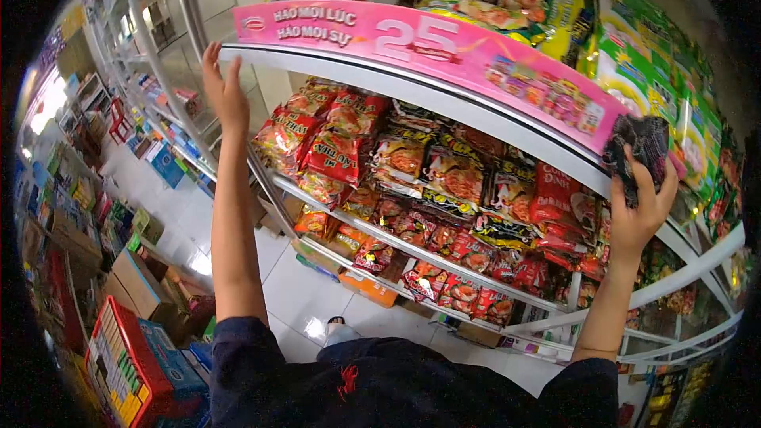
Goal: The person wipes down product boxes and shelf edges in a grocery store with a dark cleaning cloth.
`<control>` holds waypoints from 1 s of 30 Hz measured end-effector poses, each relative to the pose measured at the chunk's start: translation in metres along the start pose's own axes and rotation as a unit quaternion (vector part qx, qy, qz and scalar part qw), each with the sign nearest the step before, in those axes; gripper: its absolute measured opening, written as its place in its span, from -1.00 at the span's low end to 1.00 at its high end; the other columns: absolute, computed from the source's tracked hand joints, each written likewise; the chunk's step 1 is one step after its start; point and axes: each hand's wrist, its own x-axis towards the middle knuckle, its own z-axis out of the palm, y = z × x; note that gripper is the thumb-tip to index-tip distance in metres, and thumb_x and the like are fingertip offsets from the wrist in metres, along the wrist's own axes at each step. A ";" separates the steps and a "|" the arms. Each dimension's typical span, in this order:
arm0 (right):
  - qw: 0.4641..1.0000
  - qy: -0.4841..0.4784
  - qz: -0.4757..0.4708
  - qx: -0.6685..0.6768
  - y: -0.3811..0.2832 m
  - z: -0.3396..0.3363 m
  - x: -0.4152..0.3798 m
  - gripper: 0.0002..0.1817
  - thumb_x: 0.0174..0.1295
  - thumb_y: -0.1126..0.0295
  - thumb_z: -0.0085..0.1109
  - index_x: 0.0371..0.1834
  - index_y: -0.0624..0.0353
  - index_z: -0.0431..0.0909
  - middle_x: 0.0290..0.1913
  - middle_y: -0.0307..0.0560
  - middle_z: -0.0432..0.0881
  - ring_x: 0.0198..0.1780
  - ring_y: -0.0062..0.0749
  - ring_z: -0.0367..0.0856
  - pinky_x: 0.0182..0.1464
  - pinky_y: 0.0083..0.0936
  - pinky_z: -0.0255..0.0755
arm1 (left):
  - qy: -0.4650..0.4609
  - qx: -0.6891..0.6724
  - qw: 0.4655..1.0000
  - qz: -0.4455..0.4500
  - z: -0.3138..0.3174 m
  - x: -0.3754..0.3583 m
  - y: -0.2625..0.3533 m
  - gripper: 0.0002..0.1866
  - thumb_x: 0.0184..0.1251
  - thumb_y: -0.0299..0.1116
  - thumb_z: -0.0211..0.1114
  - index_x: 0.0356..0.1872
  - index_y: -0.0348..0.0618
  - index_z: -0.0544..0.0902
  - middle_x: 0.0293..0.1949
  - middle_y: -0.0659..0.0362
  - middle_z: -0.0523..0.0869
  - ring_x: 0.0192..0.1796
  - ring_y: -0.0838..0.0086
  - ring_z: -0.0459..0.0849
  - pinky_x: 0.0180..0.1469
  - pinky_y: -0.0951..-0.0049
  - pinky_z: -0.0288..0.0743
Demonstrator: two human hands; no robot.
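A long pink promotional strip with white lettering runs along the front of an upper shelf, above its white metal edge. At the left end of that edge is my left hand, its fingers stretched up and apart, fingertips right at the corner. My right hand grips a crumpled dark patterned cloth against the strip's right end. Green noodle packs stand on the shelf just behind the cloth. Red instant noodle packs fill the shelf below, between my two arms.
More noodle packets lie on lower tiers behind white metal rails. A red crate of small boxes stands at the lower left, near cardboard boxes. Farther back, a red plastic stool stands on the white tiled floor.
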 end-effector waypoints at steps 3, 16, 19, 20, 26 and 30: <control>1.000 -0.015 0.003 0.001 -0.011 0.010 -0.001 -0.61 -0.25 0.56 0.25 -0.23 0.07 0.55 -0.04 0.07 0.39 -0.02 -0.02 0.34 0.02 -0.26 0.20 | -0.060 0.008 0.998 -0.017 0.012 0.019 -0.030 -0.53 0.19 -0.33 0.08 0.11 -0.34 0.32 0.08 -0.01 0.42 0.13 0.31 0.36 0.22 0.44 0.09; 0.999 -0.031 -0.040 0.020 -0.162 0.096 0.064 -0.61 -0.21 0.42 0.26 -0.20 -0.03 0.53 -0.06 0.11 0.35 -0.11 0.02 0.34 -0.07 -0.23 0.24 | -0.079 0.115 0.967 0.213 0.007 0.036 -0.057 -0.67 0.19 -0.27 -0.03 -0.12 -0.23 0.49 -0.31 0.04 0.55 -0.16 0.21 0.48 0.05 0.26 0.16; 0.998 -0.034 -0.048 0.028 -0.203 0.118 0.081 -0.61 -0.20 0.40 0.25 -0.18 -0.04 0.51 -0.08 0.09 0.36 -0.12 0.00 0.34 -0.10 -0.24 0.26 | -0.098 0.100 0.971 0.194 0.005 0.037 -0.055 -0.63 0.20 -0.22 -0.06 -0.10 -0.25 0.49 -0.32 0.04 0.54 -0.16 0.24 0.47 0.07 0.26 0.13; 0.997 -0.029 -0.051 0.046 -0.216 0.127 0.085 -0.61 -0.20 0.39 0.25 -0.18 -0.04 0.50 -0.08 0.09 0.36 -0.12 -0.01 0.34 -0.11 -0.24 0.26 | -0.103 0.090 0.973 0.184 0.005 0.036 -0.056 -0.63 0.19 -0.23 -0.07 -0.07 -0.23 0.47 -0.32 0.04 0.54 -0.16 0.24 0.46 0.09 0.25 0.11; 0.992 -0.030 -0.090 0.084 -0.300 0.178 0.123 -0.66 -0.17 0.32 0.19 -0.22 -0.07 0.50 -0.11 0.02 0.38 -0.15 -0.09 0.37 -0.17 -0.28 0.32 | -0.133 0.060 0.972 0.183 -0.002 0.041 -0.053 -0.61 0.12 -0.31 -0.07 -0.03 -0.23 0.43 -0.29 0.02 0.55 -0.15 0.22 0.47 0.08 0.22 0.14; 0.983 0.021 -0.139 0.119 -0.356 0.226 0.148 -0.73 -0.19 0.36 0.15 -0.31 -0.02 0.48 -0.19 -0.06 0.39 -0.24 -0.20 0.39 -0.29 -0.34 0.35 | -0.144 -0.002 0.980 0.139 -0.008 0.047 -0.053 -0.70 0.08 -0.36 -0.07 -0.19 -0.27 0.47 -0.36 0.00 0.54 -0.21 0.18 0.47 -0.03 0.20 0.22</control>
